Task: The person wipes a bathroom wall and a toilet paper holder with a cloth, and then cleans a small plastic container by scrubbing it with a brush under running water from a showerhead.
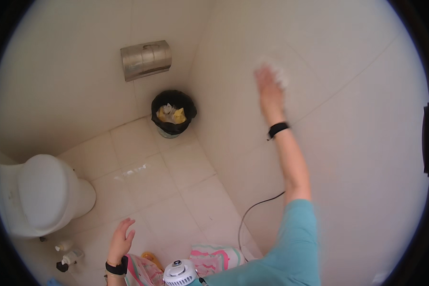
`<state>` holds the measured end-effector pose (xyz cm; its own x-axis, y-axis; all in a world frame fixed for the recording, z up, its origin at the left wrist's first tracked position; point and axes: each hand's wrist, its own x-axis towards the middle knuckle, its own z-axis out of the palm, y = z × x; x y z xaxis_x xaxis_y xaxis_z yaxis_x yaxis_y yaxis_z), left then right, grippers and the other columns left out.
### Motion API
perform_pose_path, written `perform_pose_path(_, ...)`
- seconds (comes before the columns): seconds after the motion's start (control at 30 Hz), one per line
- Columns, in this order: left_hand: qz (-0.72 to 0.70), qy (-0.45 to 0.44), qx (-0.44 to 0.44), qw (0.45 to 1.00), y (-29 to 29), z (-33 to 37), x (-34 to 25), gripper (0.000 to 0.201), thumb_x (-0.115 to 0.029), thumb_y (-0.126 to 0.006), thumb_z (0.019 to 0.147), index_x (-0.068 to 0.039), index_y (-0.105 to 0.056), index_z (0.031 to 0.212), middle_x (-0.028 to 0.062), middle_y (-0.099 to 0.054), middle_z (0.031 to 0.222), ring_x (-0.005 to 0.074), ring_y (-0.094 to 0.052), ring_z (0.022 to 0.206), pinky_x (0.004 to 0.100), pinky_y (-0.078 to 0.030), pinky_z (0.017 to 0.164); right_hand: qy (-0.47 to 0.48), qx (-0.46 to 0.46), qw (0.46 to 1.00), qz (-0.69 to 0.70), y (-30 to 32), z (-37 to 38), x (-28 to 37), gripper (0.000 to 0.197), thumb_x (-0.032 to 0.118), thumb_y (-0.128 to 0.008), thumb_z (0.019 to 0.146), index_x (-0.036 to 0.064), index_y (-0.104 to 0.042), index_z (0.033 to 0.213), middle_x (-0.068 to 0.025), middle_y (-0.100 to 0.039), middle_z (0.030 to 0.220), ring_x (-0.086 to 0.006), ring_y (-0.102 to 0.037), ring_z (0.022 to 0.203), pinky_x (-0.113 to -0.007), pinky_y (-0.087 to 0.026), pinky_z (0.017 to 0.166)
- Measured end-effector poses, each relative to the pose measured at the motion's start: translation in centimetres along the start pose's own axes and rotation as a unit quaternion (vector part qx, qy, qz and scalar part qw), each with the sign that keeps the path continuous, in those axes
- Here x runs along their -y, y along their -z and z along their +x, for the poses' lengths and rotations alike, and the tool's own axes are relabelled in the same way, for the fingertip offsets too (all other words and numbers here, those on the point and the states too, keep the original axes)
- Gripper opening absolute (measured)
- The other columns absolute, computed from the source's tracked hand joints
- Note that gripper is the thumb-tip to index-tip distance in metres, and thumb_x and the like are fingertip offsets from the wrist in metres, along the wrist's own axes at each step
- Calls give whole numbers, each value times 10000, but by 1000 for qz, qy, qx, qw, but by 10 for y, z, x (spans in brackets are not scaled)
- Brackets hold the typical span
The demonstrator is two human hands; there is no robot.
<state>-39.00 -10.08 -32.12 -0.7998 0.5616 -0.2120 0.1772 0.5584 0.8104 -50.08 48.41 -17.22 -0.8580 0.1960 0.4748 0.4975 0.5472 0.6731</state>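
Your right hand (270,86) is up at about 1 o'clock from frame centre, pressed against the white tiled wall (348,143), with a blurred white cloth or wipe (277,74) under the fingers; motion blur, so can't tell exactly how the fingers sit on it. Black band on that wrist, teal sleeve (295,248) running down to 5 o'clock. Your left hand (121,238) is low at 7 o'clock, fingers loosely spread, holding nothing, hovering over the tile floor (167,186), black band on its wrist too. White toilet (38,195) with lid down at 9 o'clock, two small bottles (67,252) on the floor just below it. Black-lined bin (173,114) with yellow and white trash at 12 o'clock, standing in the corner. Metal paper dispenser (145,59) on the wall at 11 o'clock above the bin. Thin dark cable (252,209) curves along the wall base at 5 o'clock. Small white fan (178,274) at 6 o'clock near your chest, striped pink-green fabric (214,257) beside it
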Motion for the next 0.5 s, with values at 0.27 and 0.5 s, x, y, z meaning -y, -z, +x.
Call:
perform_pose_path(0.27,-10,3,21,1000,-16,4,50,318,-49,-532,784,-47,-518,1103,190,-499,1160,344,-459,1101,364,-366,927,333,189,909,-166,-141,-379,125,503,216,-284,887,133,-195,1375,-4,-125,1453,-152,-61,1339,-392,-55,1093)
perform_pose_path(0.5,-2,-37,108,994,7,11,1,307,-60,-532,793,-33,-515,1098,170,-523,1135,331,-480,1078,365,-371,925,-135,297,774,542,32,-332,-79,400,103,-321,893,17,-337,1283,-78,-315,1372,-179,-277,1277,-330,-223,1057)
